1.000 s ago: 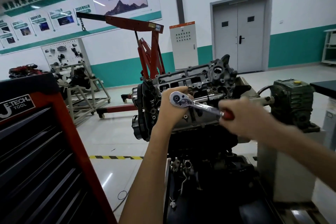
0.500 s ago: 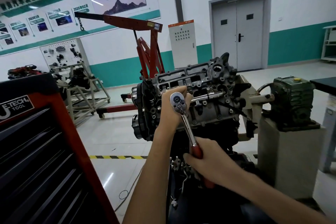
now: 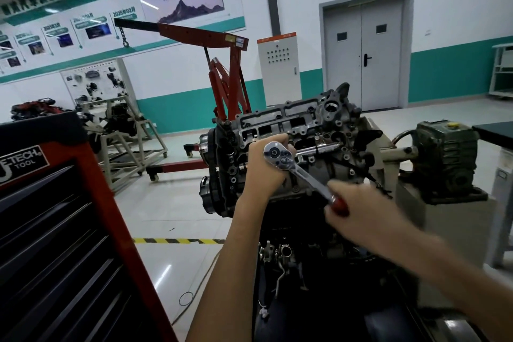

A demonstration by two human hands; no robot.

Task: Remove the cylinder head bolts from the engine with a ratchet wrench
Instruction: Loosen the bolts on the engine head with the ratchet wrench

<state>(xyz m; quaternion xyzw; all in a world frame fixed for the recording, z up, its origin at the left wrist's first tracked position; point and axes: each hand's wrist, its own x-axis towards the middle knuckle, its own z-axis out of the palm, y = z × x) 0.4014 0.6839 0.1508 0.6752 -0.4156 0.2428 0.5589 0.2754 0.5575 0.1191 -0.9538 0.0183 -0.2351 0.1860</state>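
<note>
Our left hand [image 3: 261, 175] held the ratchet wrench [image 3: 304, 173] by its head against the engine [image 3: 327, 119], near its left edge; our right hand [image 3: 363, 214] gripped its red handle.

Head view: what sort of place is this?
Probably an automotive training workshop: a bare engine, a red engine hoist behind it, a tool chest, and a parts display board.

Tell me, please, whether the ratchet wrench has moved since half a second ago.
Yes: the ratchet wrench swung from handle-down up toward the gearbox, pivoting at its head on the engine.
</note>
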